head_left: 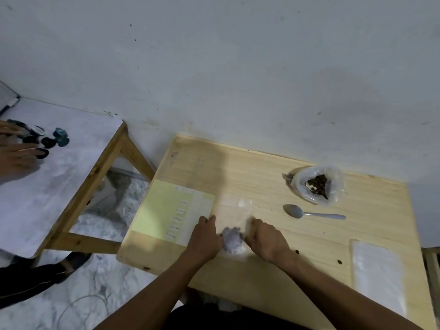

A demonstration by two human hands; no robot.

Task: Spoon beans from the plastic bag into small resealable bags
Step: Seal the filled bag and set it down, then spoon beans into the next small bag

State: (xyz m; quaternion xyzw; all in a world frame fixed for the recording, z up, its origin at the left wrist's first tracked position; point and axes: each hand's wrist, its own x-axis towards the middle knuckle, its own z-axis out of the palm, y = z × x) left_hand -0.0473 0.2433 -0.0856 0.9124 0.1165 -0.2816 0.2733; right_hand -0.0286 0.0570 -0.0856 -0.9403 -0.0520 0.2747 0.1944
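Note:
A small clear resealable bag (pixel 234 211) lies flat on the wooden table (pixel 262 167), with a clump of beans (pixel 232 239) inside its near end. My left hand (pixel 206 236) grips the bag's left edge and my right hand (pixel 265 238) grips its right edge, fingers curled on the plastic. The open plastic bag of dark beans (pixel 316 183) sits at the back right. A grey spoon (pixel 309 212) lies on the table just in front of it, untouched.
A yellow sheet with labels (pixel 166 210) lies left of my hands. A stack of clear bags (pixel 378 275) rests at the table's right edge. Two loose beans (pixel 297 252) lie near my right wrist. Another person's hands (pixel 16 153) handle dark lids on a white side table (pixel 59 177).

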